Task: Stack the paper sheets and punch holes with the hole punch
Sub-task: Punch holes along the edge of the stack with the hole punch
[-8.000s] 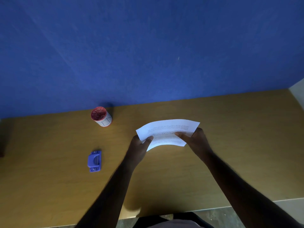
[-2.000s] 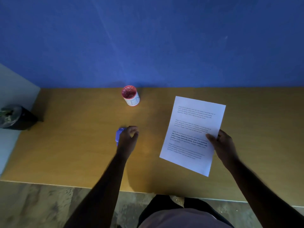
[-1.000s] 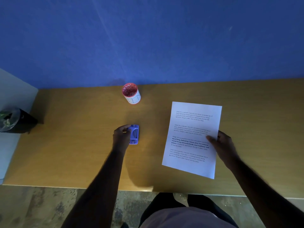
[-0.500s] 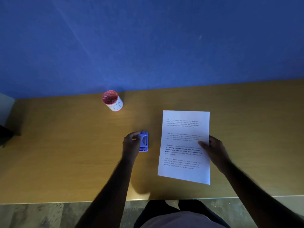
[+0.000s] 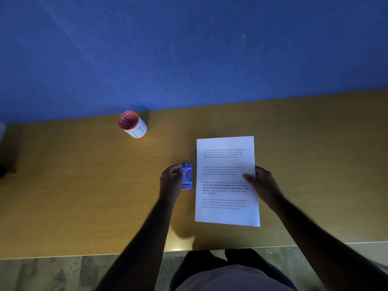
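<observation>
Punch-feeding step, I judge: my left hand [image 5: 171, 178] grips the hole punch [image 5: 187, 176] just beside the paper sheets [image 5: 225, 162], mid-desk. Right hand [image 5: 263, 183] pinches the sheets' right edge; next, their left edge must enter the slot

Head cam, single view, looks fwd/down over desk [image 5: 84, 196], close.

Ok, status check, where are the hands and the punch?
Left hand grips hole punch beside paper's left edge. Right hand holds paper sheets flat on table. No holes yet. Path clear.

paper stack [image 5: 226, 162]: 1 | hole punch [image 5: 187, 176]: 1 | cup [image 5: 132, 124]: 1 | hands: 2
</observation>
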`<state>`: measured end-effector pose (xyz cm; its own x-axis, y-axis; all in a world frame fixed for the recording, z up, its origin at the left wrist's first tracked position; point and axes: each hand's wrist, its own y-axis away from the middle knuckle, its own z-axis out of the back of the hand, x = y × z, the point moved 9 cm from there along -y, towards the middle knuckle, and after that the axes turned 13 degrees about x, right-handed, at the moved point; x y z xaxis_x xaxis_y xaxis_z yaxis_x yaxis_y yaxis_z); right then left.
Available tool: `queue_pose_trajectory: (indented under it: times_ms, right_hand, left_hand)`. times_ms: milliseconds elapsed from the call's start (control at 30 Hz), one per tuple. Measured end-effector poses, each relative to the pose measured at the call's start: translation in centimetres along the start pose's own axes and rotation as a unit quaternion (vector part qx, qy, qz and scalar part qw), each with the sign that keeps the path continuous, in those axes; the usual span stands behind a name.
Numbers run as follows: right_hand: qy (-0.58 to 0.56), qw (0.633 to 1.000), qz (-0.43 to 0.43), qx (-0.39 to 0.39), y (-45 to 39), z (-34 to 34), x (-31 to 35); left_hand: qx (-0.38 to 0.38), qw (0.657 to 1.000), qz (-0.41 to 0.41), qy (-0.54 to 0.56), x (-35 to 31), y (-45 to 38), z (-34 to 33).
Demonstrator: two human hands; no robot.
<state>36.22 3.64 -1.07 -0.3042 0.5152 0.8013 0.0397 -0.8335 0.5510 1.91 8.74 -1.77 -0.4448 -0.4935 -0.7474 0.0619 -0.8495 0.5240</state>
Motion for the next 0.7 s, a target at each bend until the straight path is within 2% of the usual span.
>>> queue_pose_trajectory:
  times_ms: [700]
  right_hand:
    - [0.003,0.999,-0.001,0.036,-3.2,-3.4,0.4]
  left_hand:
    - [0.011,1.000,0.006,0.001,-0.3,-1.1,0.1]
